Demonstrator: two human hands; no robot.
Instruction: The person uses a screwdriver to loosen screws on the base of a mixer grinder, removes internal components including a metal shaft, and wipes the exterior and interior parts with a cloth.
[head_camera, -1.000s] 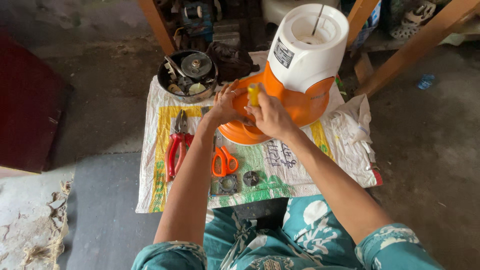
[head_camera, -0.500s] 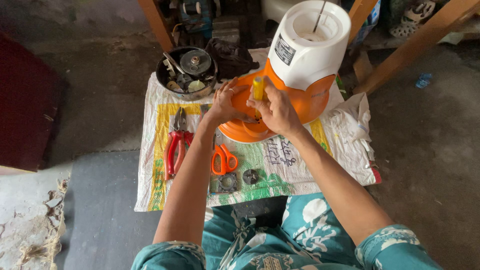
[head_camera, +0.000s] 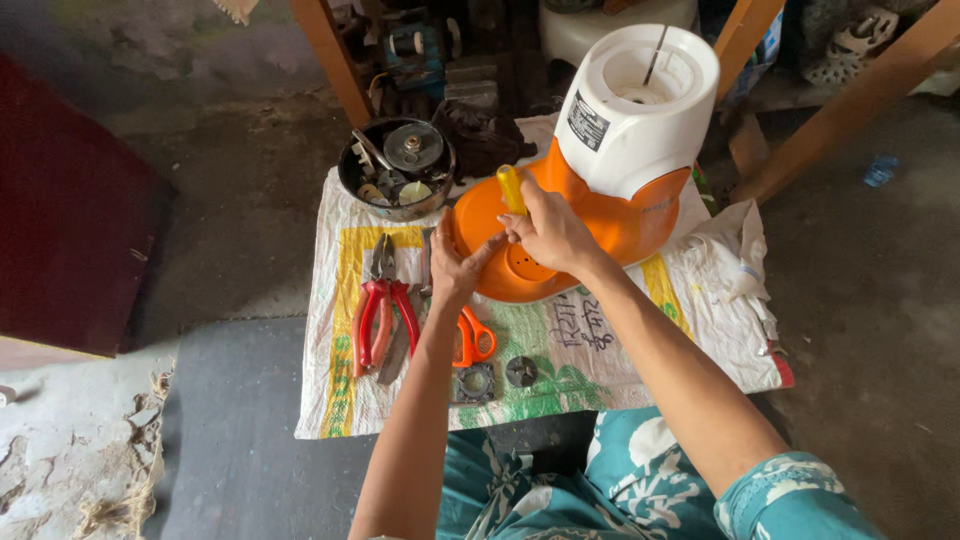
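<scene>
A person sits on the floor over a woven plastic sack (head_camera: 560, 340) spread flat as a work mat. The orange-and-white mixer base (head_camera: 610, 160) lies tipped on its side at the far middle of the sack, its round orange underside (head_camera: 500, 255) turned toward the person and its white top pointing far and right.

The right hand (head_camera: 552, 232) is closed around a yellow-handled screwdriver (head_camera: 511, 187), fingers wrapped tight on the handle, whose yellow end sticks up above the fist. The tip is hidden behind the hand, against the orange underside. The left hand (head_camera: 455, 268) rests on the left rim of that underside, fingers loosely curled and thumb spread toward the right hand, steadying the base rather than gripping any tool.

Left of the left forearm lie red-handled pliers (head_camera: 382, 305), handles pointing near. Orange-handled scissors (head_camera: 472, 338) lie partly under the left wrist. Just near of them sit a small square grey part (head_camera: 476, 383) and a small dark round part (head_camera: 521, 371), side by side. At the far left corner of the sack stands a dark metal bowl (head_camera: 396, 170) filled with assorted parts. A crumpled white cloth (head_camera: 728, 250) lies at the right edge. Wooden legs (head_camera: 330, 60) rise at the far side.
</scene>
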